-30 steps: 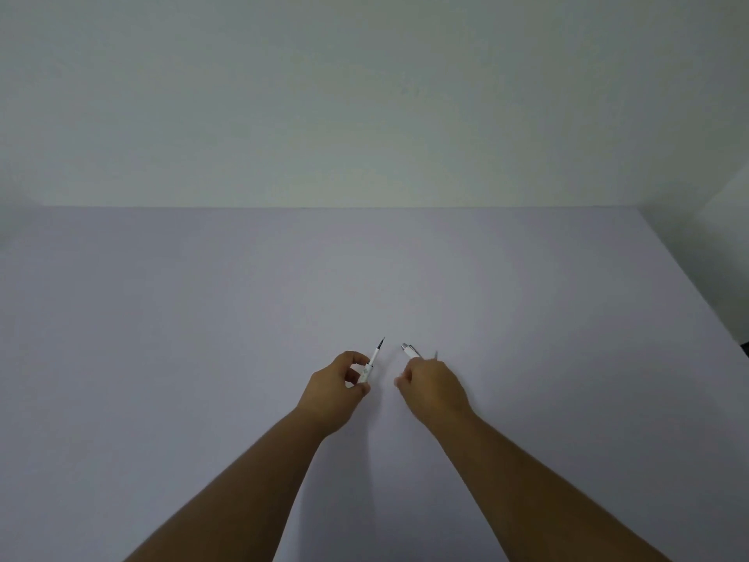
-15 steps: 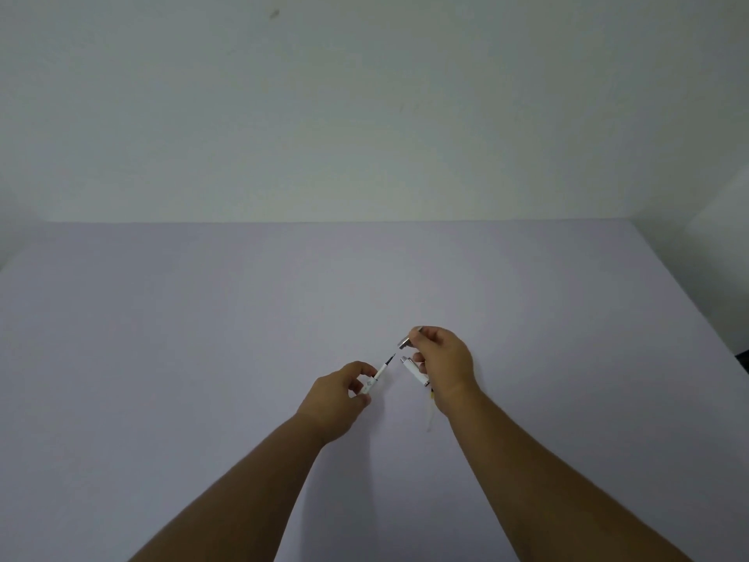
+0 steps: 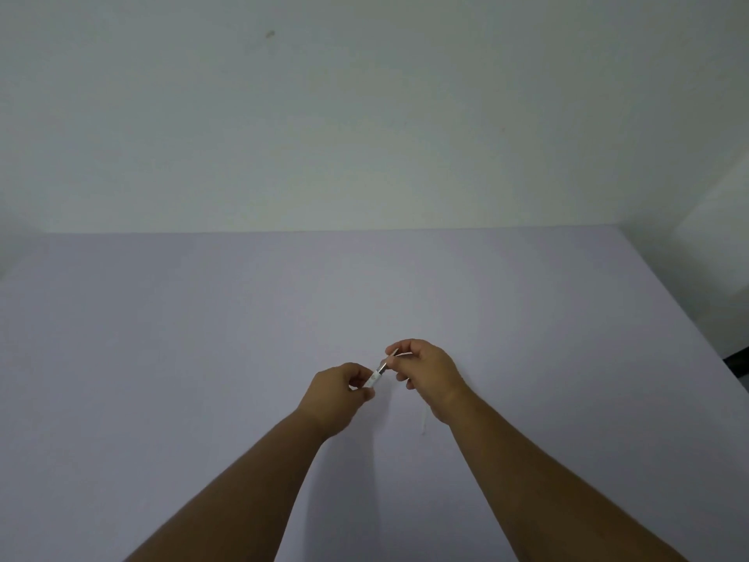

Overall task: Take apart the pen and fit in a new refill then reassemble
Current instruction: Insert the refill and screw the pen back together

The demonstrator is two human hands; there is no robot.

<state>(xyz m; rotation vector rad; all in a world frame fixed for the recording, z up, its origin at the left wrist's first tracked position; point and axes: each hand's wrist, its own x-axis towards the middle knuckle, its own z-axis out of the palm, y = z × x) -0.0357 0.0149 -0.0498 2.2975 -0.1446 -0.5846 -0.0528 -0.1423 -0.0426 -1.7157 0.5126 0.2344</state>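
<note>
A white pen (image 3: 377, 373) with a silvery front section is held between both hands above the pale lilac table (image 3: 202, 338). My left hand (image 3: 338, 393) grips the white barrel end. My right hand (image 3: 425, 373) pinches the metallic tip section at the pen's far end. The two pen parts meet in one line between the hands. A thin pale refill (image 3: 424, 424) lies on the table just under my right wrist, mostly hidden by it.
The table meets a plain white wall (image 3: 364, 135) at the back. Its right edge (image 3: 689, 318) runs diagonally, with a dark object (image 3: 739, 365) beyond it on the floor.
My hands came together. The right hand brought the tip section onto the refill tip sticking out of the barrel, so the parts now join. The view tilted slightly.
</note>
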